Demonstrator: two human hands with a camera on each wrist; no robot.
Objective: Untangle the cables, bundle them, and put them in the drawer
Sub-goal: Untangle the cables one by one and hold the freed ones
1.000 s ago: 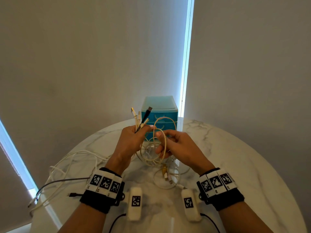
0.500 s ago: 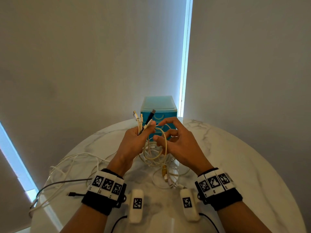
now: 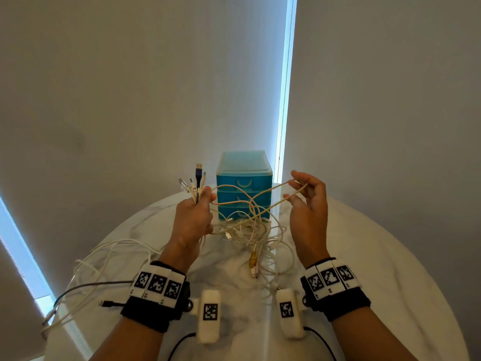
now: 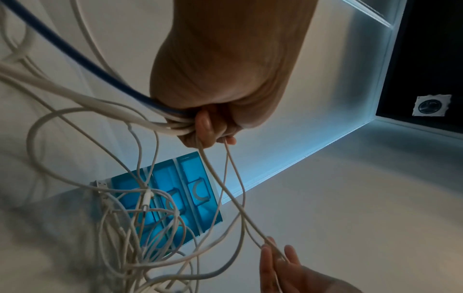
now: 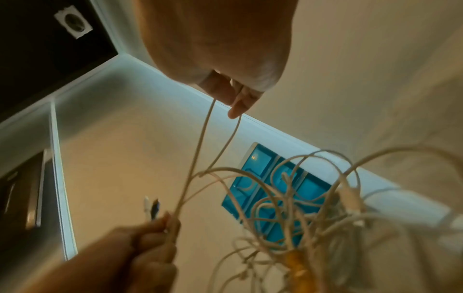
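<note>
- On the near side of the drawer unit (image 3: 244, 187), closest to the person, two wrist cameras (image 3: 209, 316) hang above the marble table (image 3: 377, 256), each below a black wristband with printed markers.
- To the near left of the drawer unit, loose white cables (image 3: 86, 267) and a dark cable (image 3: 86, 286) trail across the table toward its edge.
- Directly in front of the drawer unit lies the tangle of pale cables (image 3: 257, 238), with an amber connector (image 3: 252, 262) among the loops on the near side; part of the tangle is lifted off the table by the strands going up to both hands.
- Left of the drawer unit and raised above the table, the left hand (image 3: 194, 220) is a closed fist gripping a bunch of cable ends; the left wrist view shows the fingers curled round several white cords and a blue one (image 4: 75, 57).
- The plugs (image 3: 196, 182) stick up out of that fist, level with the top drawer, a dark USB plug the tallest.
- Right of the drawer unit, the right hand (image 3: 311, 204) is raised with its fingers loosely bent, and a loop of one beige cable (image 3: 276, 196) runs over the fingertips (image 5: 236, 111); its two strands slant down across the front of the drawer unit toward the left fist and the tangle.
- The drawer unit itself is blue and translucent, stands at the far edge of the table, and all three drawers are closed.
- Behind it hang grey blinds (image 3: 130, 100) with a bright gap of light between them.
</note>
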